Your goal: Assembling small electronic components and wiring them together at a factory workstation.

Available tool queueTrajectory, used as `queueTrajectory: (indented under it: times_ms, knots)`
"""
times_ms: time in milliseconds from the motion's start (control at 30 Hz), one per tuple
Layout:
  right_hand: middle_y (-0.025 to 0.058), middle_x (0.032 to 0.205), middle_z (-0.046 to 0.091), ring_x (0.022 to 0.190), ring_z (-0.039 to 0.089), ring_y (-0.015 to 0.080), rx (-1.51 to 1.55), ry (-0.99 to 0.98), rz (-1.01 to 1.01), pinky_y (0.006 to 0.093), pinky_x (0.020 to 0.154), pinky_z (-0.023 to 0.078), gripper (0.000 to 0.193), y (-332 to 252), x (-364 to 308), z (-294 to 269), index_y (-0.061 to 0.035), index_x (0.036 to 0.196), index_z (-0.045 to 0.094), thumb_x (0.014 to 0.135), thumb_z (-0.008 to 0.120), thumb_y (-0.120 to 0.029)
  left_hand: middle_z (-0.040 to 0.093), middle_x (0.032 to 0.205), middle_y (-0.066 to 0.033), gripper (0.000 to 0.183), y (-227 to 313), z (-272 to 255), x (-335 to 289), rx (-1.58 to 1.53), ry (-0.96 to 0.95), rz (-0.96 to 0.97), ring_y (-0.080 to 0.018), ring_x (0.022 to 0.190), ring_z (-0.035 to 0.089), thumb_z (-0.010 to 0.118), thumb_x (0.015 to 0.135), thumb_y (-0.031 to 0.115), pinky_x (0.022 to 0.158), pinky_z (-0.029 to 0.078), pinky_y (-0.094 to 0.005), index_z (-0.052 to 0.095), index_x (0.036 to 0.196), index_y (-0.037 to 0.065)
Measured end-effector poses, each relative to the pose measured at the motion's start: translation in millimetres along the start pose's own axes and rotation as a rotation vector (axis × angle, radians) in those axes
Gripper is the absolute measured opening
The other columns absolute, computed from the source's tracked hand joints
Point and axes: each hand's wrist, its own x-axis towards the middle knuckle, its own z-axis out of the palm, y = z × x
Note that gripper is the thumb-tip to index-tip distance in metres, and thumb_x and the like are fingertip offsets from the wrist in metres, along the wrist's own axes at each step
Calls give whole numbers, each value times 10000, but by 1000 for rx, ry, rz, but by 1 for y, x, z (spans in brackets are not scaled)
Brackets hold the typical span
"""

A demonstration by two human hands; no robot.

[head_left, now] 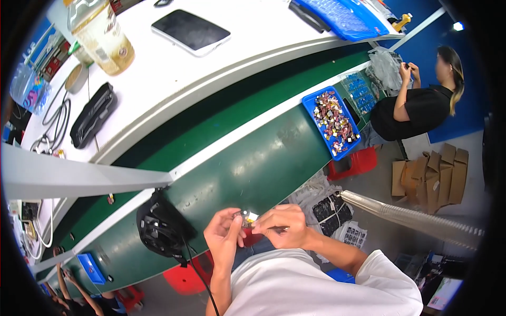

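Note:
Both my hands meet over the near edge of the green bench, just in front of my white shirt. My left hand (224,231) is closed, pinching a small part (245,216) with dark, white and yellow bits between thumb and fingers. From the right, my right hand (284,225) reaches to that part with its fingers pressed together. A thin dark tool (278,228) sticks out of the right grip; its kind is too small to make out. The fingers partly hide the part.
Left of my hands a black helmet-like object (157,226) with a cable sits on the green bench (247,168). A blue tray (310,102) of small wired parts lies farther right. On the white shelf (158,68) are a phone (191,31) and a cup (103,39). A co-worker (421,110) stands far right.

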Motion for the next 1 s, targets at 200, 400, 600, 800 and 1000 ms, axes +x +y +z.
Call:
queueTrajectory:
  times_ms: [200, 400, 600, 800, 1000]
  knots:
    - [67, 769, 741, 603, 690, 171, -10, 24, -21, 254, 518, 462, 163, 2, 0, 0, -77, 765, 686, 693, 771, 42, 674, 855, -113, 200, 8, 3, 2, -40, -118, -55, -132, 576, 618, 593, 979, 63, 402, 440, -211, 615, 1133, -64]
    - [66, 771, 742, 598, 690, 161, 1, 28, -36, 254, 510, 454, 163, 4, 3, 0, -78, 766, 682, 698, 756, 51, 679, 855, -126, 191, 4, 5, 3, -33, -77, -5, -137, 561, 618, 581, 983, 55, 401, 452, -218, 611, 1122, -74]
    - [65, 770, 742, 620, 702, 166, -17, -18, -20, 251, 512, 461, 167, 0, 3, 0, -73, 767, 680, 704, 734, 72, 674, 804, -115, 159, 0, 5, 0, -25, -28, 12, -122, 525, 599, 586, 970, 12, 399, 447, -217, 616, 1099, -75]
    - [62, 765, 740, 626, 702, 168, -32, -37, -25, 251, 514, 465, 182, -3, 2, 1, -72, 780, 691, 684, 724, 80, 669, 789, -109, 139, -5, 4, -4, -20, 7, 35, -112, 515, 594, 588, 959, -12, 399, 438, -214, 615, 1082, -73]
    - [76, 743, 734, 645, 714, 171, 47, -22, 10, 257, 539, 509, 119, 4, 0, 6, -61, 753, 708, 721, 735, 50, 669, 818, -115, 150, -1, 4, -6, 24, 7, 14, -107, 525, 591, 577, 965, -8, 412, 440, -211, 608, 1101, -64]
